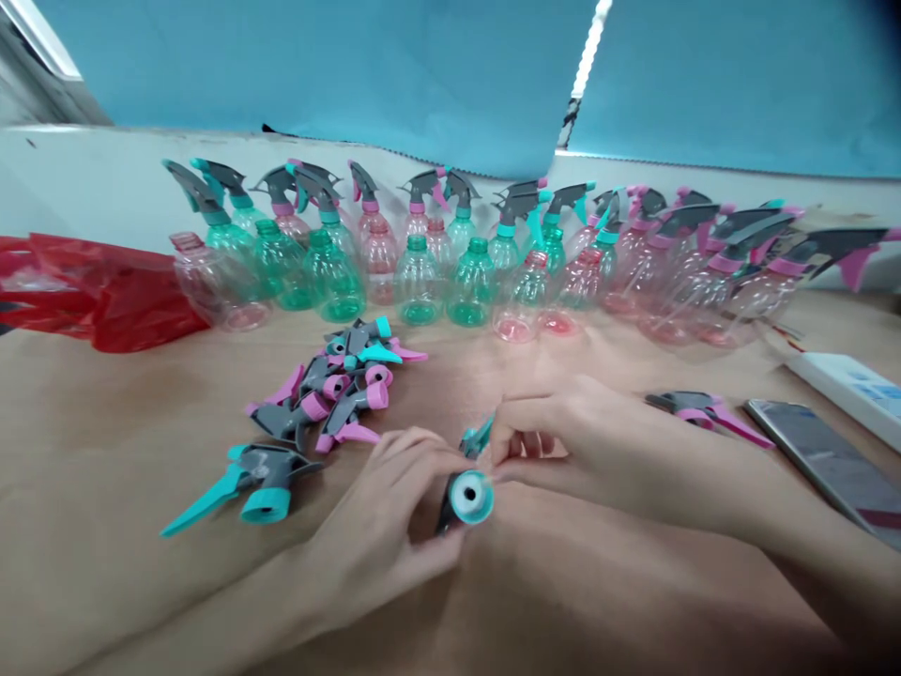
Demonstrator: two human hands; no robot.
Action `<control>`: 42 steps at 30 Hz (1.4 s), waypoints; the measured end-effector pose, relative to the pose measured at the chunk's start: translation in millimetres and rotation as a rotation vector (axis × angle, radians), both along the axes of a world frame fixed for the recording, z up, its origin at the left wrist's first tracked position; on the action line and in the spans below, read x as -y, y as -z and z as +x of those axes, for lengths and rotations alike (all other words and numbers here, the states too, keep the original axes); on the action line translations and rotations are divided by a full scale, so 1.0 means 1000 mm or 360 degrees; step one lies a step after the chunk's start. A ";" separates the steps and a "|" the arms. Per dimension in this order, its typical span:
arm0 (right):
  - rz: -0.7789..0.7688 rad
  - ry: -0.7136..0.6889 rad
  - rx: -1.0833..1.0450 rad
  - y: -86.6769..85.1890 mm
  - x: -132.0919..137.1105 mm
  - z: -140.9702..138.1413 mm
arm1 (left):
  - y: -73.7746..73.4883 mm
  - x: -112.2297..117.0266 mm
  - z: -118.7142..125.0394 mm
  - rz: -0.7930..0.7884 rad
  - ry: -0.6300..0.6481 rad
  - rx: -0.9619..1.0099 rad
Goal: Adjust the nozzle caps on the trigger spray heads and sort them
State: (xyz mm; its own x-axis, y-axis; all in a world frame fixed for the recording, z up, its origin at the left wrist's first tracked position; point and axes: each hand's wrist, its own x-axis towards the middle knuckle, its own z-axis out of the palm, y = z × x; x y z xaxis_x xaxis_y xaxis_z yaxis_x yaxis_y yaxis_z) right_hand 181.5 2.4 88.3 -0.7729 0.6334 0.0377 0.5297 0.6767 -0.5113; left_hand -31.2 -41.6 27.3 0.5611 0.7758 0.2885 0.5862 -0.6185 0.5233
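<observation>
The left hand (394, 516) grips a spray head (470, 498); the right hand (570, 441) pinches its tip. Twisting hard could snap it

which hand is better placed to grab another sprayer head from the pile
Left, probably: the pile lies just beyond the left hand, while the right hand sits farther off, pinching the teal sprayer head.

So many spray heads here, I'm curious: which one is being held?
The teal-collared head, between the left hand and right hand; others lie loose or sit on bottles.
</observation>
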 end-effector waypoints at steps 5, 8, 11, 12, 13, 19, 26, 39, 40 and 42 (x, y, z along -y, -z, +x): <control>0.0047 -0.0076 0.0042 -0.002 0.000 0.005 | 0.016 -0.013 0.020 -0.0013 0.0093 0.0168; 0.0001 -0.0159 0.0106 -0.002 -0.001 0.005 | 0.020 -0.019 0.027 0.0062 0.0198 0.0272; -0.0050 -0.0264 0.0139 -0.001 -0.002 0.007 | 0.019 -0.020 0.028 0.0079 0.0262 0.0339; -0.0047 -0.0287 0.0145 -0.001 -0.002 0.007 | 0.019 -0.020 0.028 0.0080 0.0269 0.0362; -0.0040 -0.0301 0.0148 0.000 -0.002 0.008 | 0.019 -0.021 0.027 0.0084 0.0274 0.0385; -0.0075 -0.0312 0.0047 0.005 -0.003 0.016 | 0.020 -0.022 0.023 0.0236 0.0325 0.0511; -0.0011 -0.0275 -0.0049 0.006 -0.004 0.013 | 0.021 -0.025 0.018 0.0181 0.0336 0.0401; 0.0027 -0.0032 -0.0192 0.029 -0.009 0.003 | 0.027 -0.025 0.012 0.0035 0.0053 0.0234; 0.0030 -0.0010 -0.0212 0.029 -0.007 0.002 | 0.026 -0.024 0.013 0.0029 0.0051 0.0233; 0.0030 0.0034 -0.0259 0.029 -0.005 0.002 | 0.026 -0.025 0.013 0.0008 0.0057 0.0231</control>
State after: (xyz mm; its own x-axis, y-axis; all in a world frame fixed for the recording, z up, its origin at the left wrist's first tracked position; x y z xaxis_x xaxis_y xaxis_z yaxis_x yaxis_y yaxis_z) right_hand 183.6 7.0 59.5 -0.7420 0.6476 0.1733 0.4552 0.6764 -0.5791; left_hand -18.3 -17.0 1.6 0.5403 0.7546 0.3724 0.4820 -0.6403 0.5981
